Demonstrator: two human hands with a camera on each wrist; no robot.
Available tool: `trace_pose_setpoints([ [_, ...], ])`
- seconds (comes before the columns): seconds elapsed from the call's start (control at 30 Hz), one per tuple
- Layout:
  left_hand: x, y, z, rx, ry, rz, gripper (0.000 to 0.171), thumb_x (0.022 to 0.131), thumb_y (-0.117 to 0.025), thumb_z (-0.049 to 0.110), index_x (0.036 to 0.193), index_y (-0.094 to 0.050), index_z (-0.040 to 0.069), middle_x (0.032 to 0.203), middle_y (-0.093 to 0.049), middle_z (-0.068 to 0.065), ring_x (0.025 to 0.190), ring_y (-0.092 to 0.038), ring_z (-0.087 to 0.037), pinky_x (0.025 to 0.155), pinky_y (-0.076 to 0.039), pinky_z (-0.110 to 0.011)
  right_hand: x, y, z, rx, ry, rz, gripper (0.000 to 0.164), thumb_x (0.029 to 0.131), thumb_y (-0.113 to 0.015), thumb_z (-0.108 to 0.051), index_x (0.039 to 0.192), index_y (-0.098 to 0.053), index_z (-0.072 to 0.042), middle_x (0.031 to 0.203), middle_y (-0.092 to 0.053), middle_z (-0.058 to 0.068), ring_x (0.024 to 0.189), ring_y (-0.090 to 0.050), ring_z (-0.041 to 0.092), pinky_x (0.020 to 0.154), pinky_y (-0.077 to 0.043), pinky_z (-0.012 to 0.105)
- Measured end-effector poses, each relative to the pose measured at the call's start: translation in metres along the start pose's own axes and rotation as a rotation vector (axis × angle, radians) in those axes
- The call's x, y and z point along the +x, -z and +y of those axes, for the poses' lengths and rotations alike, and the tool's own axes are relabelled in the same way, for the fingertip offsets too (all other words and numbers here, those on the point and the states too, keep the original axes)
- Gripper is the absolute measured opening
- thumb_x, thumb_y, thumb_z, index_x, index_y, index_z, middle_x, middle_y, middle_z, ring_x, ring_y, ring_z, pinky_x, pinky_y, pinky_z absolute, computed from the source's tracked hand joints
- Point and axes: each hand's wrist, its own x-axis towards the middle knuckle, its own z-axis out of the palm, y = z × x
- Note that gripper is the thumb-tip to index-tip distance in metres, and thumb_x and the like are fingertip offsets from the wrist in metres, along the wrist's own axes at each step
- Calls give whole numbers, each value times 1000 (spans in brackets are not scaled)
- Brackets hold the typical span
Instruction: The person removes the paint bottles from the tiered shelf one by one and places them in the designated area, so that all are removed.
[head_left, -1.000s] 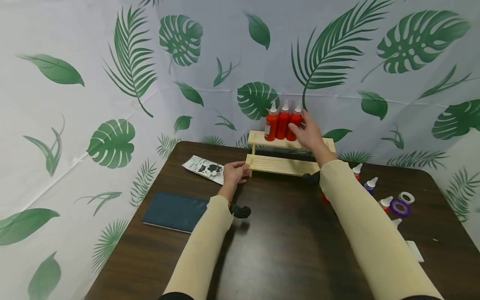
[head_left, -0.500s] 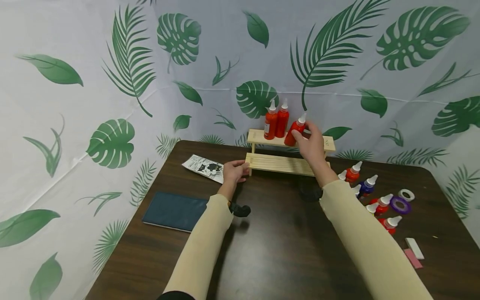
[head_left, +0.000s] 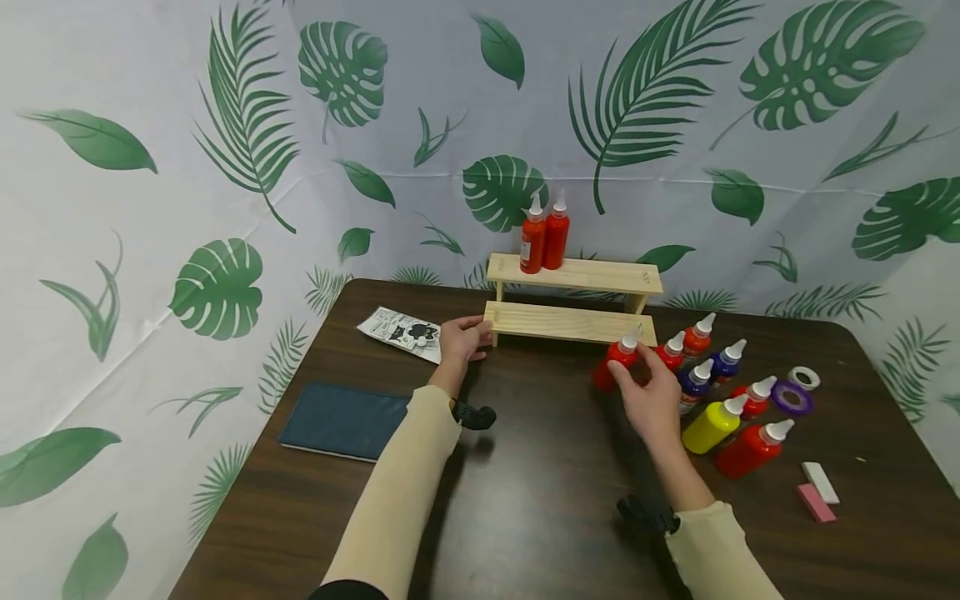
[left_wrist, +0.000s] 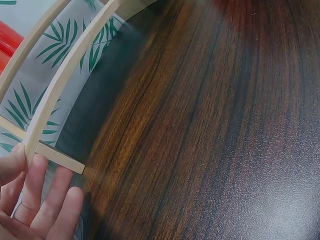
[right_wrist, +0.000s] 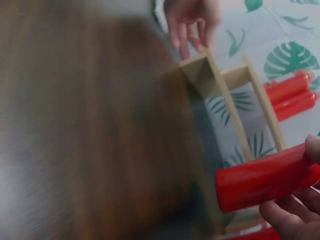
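Right hand (head_left: 651, 402): grip pinches a red bottle (head_left: 613, 368), in front of the wooden stand (head_left: 570, 322), toward its right. Left hand (head_left: 460, 342): grip holds stand's left end. Step, judged: bottle transfer; next calls for upright set-down, probably on counter (head_left: 540, 492).

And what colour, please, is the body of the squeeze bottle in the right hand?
The squeeze bottle's body is red, clearest in the right wrist view.
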Motion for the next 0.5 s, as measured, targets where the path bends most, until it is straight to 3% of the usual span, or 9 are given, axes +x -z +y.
trace_pose_setpoints([
  [0.2,0,1,2,1,-5,-4,25,84,-75,21,106,-73,10,87,-73,-8,71,-71,-14,62,-58,-35,-18,8,18,-58,-86,63,56,91,-67,-30,139,-49,-6,134,-55,18,114,-57,35,91,-50,46],
  [0.5,3,-1,1,3,4,4,25,84,-75,20,107,-73,10,87,-73,-8,72,-71,-16,57,-58,-33,-19,11,23,-75,-83,87,57,90,-67,-28,140,-48,-7,137,-53,18,121,-53,36,92,-49,47],
])
